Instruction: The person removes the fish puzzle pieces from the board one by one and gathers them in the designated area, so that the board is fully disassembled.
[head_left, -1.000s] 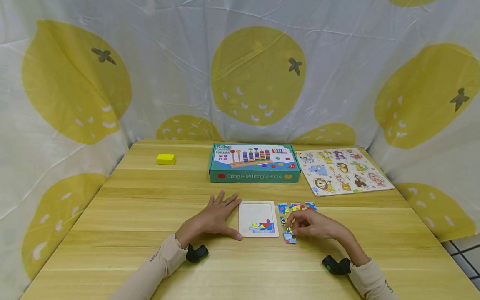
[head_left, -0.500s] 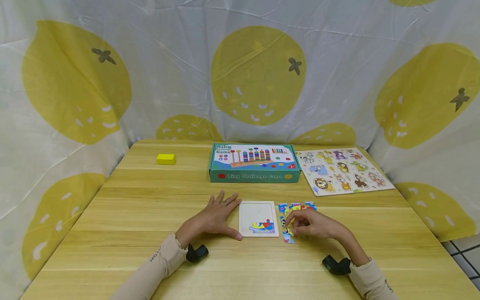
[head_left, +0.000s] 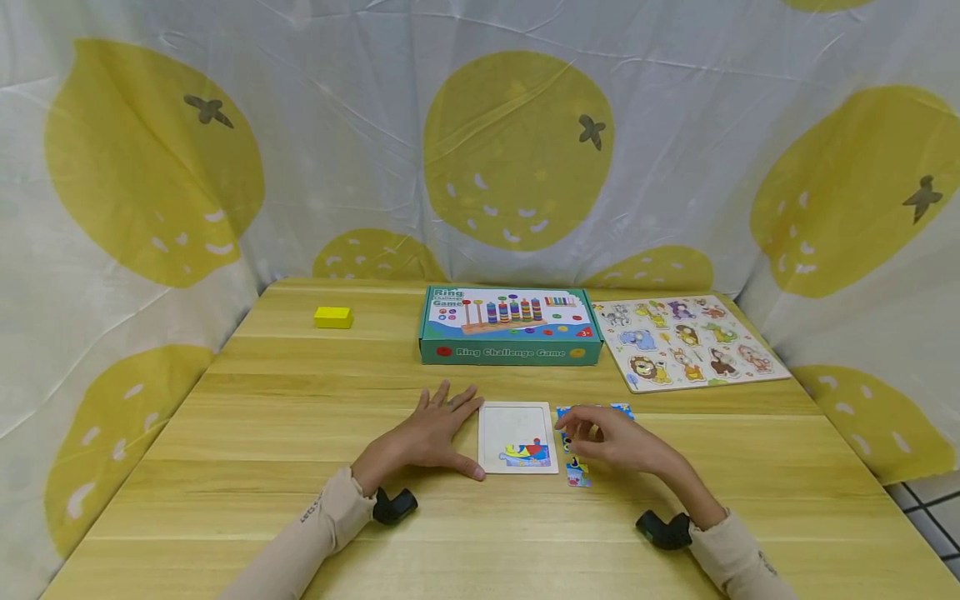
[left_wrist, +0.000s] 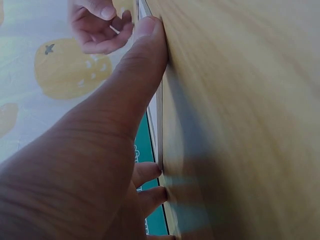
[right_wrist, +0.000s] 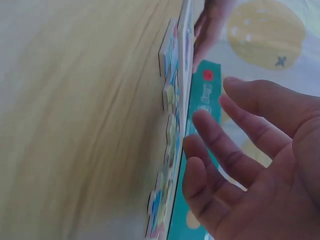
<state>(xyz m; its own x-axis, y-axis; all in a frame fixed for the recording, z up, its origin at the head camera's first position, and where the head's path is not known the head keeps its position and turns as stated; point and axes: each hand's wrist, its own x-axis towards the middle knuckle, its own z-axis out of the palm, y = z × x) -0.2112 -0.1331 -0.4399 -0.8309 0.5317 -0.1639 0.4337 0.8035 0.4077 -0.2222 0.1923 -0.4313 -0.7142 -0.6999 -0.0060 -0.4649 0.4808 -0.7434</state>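
Note:
A shallow jigsaw tray lies flat on the table, with a few joined jigsaw pieces in its lower right corner. My left hand spreads its fingers along the tray's left side; thumb and fingertips touch the edge. Just right of the tray lie several loose jigsaw pieces, partly hidden under my right hand. In the right wrist view, the right hand hovers above those loose pieces with loosely bent fingers, thumb apart, nothing between them.
Behind the tray stands a green Ring Challenge Game box. An animal puzzle board lies at the back right. A yellow block rests at the back left. A lemon-print curtain hangs round the table.
My right hand has risen from the loose pieces and shifted slightly left. The lowest loose piece slid a little left earlier. My left hand has stayed in place.

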